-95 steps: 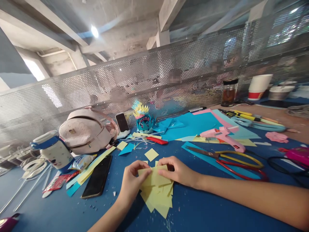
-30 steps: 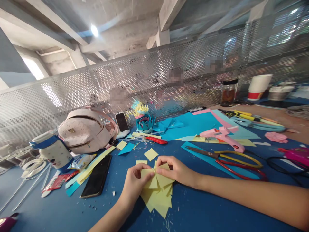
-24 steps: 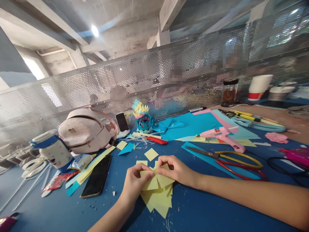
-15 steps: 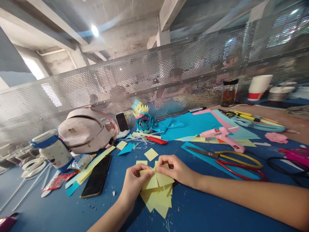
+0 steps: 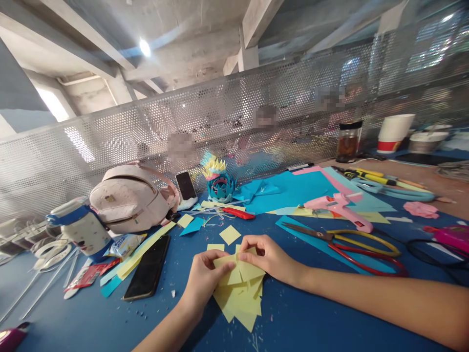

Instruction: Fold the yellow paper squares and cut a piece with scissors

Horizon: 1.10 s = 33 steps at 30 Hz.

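Note:
My left hand [image 5: 207, 271] pinches a yellow paper square [image 5: 227, 276] between thumb and fingers. Close beside it, my right hand [image 5: 261, 255] grips another yellow paper piece [image 5: 252, 272], its fingertips bent over the top edge. The two pieces meet between my hands, above a loose pile of yellow paper squares [image 5: 240, 305] on the blue table. Just beyond my hands lie a single yellow square [image 5: 230, 235] and one more [image 5: 215, 247] partly behind my left hand. Whether the held pieces are joined is hidden by my fingers.
Scissors [image 5: 330, 237] and a pink glue gun [image 5: 339, 208] lie to the right. A black phone [image 5: 147, 269], a pale backpack [image 5: 128, 198] and a blue-and-white cup [image 5: 82, 232] are on the left. Behind stand a folded-paper model [image 5: 221, 187] and a red cutter [image 5: 239, 213].
My fingertips have shifted slightly on the yellow paper, with the right thumb moving a little lower. The pile and the surrounding things stay where they were.

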{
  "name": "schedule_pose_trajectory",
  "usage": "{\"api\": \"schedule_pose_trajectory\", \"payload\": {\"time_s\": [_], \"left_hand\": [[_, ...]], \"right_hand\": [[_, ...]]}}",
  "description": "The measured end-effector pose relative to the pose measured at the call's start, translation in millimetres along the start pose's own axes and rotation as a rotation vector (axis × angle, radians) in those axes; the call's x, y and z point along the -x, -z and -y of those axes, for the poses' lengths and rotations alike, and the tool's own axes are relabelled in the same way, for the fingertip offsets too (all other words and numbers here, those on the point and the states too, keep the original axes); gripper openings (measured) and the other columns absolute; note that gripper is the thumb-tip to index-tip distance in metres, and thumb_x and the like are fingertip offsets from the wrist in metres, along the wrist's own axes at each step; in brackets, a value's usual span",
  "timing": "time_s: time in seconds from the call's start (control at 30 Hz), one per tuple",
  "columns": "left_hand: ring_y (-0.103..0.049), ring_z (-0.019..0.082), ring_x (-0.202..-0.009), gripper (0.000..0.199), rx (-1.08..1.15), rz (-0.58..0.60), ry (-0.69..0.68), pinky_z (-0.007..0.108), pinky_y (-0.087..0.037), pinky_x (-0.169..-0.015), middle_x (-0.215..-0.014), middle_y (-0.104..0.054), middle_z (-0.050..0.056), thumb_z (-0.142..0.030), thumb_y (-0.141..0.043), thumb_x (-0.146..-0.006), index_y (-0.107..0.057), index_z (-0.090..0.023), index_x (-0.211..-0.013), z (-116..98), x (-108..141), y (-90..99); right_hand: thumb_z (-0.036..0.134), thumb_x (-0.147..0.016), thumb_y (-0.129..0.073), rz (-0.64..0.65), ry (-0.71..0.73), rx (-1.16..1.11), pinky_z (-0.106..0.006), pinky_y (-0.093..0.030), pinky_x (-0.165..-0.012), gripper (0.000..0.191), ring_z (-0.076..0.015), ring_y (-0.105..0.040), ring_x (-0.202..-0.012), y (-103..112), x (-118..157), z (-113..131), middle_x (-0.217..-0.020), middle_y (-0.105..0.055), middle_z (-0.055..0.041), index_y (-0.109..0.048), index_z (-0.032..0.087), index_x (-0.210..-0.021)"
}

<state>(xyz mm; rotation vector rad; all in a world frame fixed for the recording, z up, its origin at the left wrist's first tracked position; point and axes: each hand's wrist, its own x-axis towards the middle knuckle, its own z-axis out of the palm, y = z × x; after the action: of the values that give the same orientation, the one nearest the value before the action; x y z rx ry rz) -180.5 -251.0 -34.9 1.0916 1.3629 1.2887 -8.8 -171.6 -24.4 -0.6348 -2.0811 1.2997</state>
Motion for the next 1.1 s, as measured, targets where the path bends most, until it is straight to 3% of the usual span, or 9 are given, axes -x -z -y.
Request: {"api": "schedule_pose_trajectory", "payload": {"time_s": [0.37, 0.5, 0.73, 0.9, 1.0, 1.1], "left_hand": [[-0.059, 0.014, -0.051, 0.033, 0.03, 0.004, -0.009, 0.022, -0.043, -0.05, -0.058, -0.067, 0.003, -0.033, -0.083, -0.052, -0.069, -0.01, -0.071, -1.1, -0.1, -0.9], [-0.059, 0.014, -0.053, 0.033, 0.027, -0.002, -0.012, 0.021, -0.043, -0.051, -0.061, -0.067, 0.003, -0.034, -0.081, -0.054, -0.069, -0.012, -0.075, 0.3, -0.2, -0.2], [-0.062, 0.016, -0.063, 0.039, -0.009, 0.009, -0.09, 0.022, -0.047, -0.056, -0.075, -0.069, 0.004, -0.039, -0.068, -0.071, -0.065, -0.015, -0.102, -0.5, -0.1, 0.0], [-0.064, 0.017, -0.068, 0.051, -0.026, 0.057, -0.105, 0.025, -0.049, -0.062, -0.079, -0.07, 0.004, -0.044, -0.056, -0.081, -0.054, -0.02, -0.126, -4.2, 13.8, -5.2], [-0.064, 0.021, -0.086, 0.05, -0.047, 0.048, -0.113, 0.029, -0.05, -0.074, -0.096, -0.07, 0.005, -0.044, -0.052, -0.084, -0.05, -0.025, -0.13, -5.5, 23.6, -7.5], [-0.062, 0.023, -0.098, 0.063, 0.027, 0.194, -0.115, 0.034, -0.048, -0.084, -0.108, -0.067, 0.009, -0.04, -0.053, -0.085, -0.029, -0.026, -0.142, -5.1, 26.7, -12.0]], "right_hand": [[0.044, -0.082, -0.057, -0.054, 0.004, -0.1, -0.023, -0.038, -0.057, 0.031, -0.0135, -0.05, -0.065, 1.7, -1.8, -4.6, -0.07, -0.057, -0.0017, -0.059, 0.015, -0.074], [0.043, -0.086, -0.052, -0.069, 0.018, -0.102, -0.023, -0.041, -0.062, 0.03, -0.0157, -0.054, -0.073, 2.7, -1.2, -1.2, -0.078, -0.06, -0.0033, -0.062, 0.016, -0.085], [0.027, -0.086, -0.053, 0.003, 0.101, -0.076, -0.023, -0.043, -0.07, 0.02, -0.0152, -0.054, -0.083, -0.7, 5.4, 8.5, -0.094, -0.056, -0.0026, -0.061, 0.022, -0.104], [0.019, -0.074, -0.066, -0.001, 0.116, -0.042, -0.021, -0.045, -0.066, 0.036, -0.014, -0.052, -0.081, -3.0, 5.8, 6.2, -0.093, -0.053, -0.0012, -0.053, 0.023, -0.107], [0.023, -0.072, -0.07, -0.012, 0.16, 0.029, -0.02, -0.043, -0.06, 0.038, -0.0109, -0.049, -0.07, -2.2, 5.5, 5.8, -0.1, -0.051, -0.002, -0.053, 0.024, -0.106], [0.032, -0.074, -0.07, 0.011, 0.195, 0.112, -0.021, -0.04, -0.059, 0.028, -0.0098, -0.046, -0.065, -1.2, 5.8, 6.6, -0.095, -0.051, -0.0019, -0.058, 0.021, -0.097]]}}
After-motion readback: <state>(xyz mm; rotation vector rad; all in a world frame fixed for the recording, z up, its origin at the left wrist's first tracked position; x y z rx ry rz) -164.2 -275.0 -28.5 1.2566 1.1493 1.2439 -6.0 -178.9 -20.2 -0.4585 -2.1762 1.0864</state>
